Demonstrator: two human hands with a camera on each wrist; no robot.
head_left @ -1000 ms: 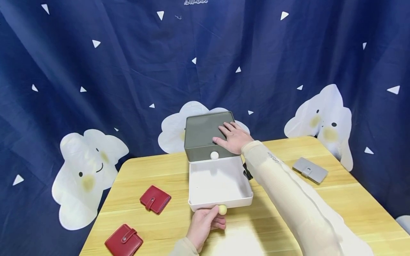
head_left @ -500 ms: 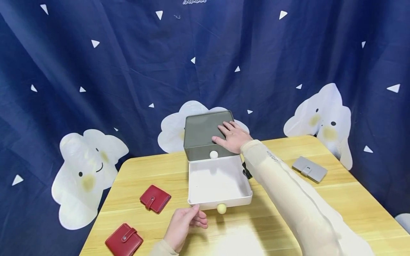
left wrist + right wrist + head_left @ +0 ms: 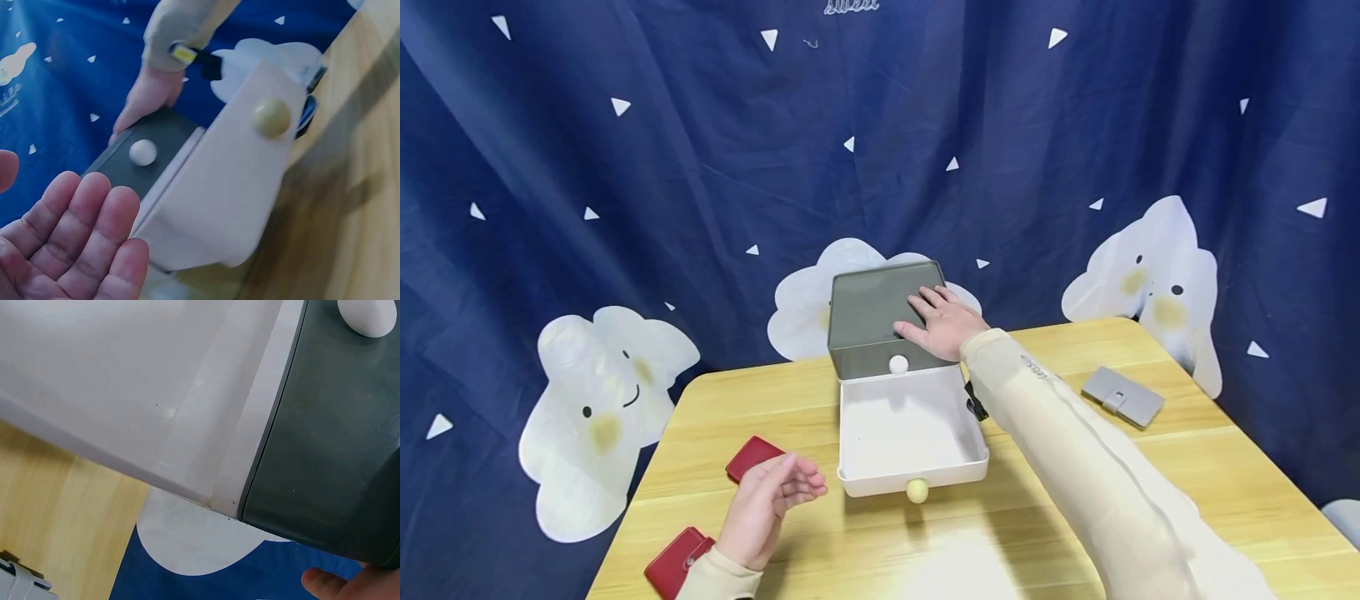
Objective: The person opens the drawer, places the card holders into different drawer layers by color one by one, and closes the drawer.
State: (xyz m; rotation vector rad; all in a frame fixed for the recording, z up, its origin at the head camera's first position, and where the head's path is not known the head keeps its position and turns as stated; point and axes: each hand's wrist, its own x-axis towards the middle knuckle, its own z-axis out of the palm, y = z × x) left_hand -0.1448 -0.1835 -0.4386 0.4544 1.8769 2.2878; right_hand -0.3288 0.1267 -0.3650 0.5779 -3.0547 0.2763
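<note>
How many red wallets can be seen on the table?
2. One red wallet lies partly behind the left hand; the second wallet is lower in the head view, partly covered by the left sleeve. Others could be hidden.

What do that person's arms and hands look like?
The left hand and right hand are bare. The left sleeve and right sleeve are cream. The right one has small dark letters and a yellow-marked black gadget near its cuff.

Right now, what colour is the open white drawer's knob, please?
The drawer knob is pale yellow, clearest in the head view.
</note>
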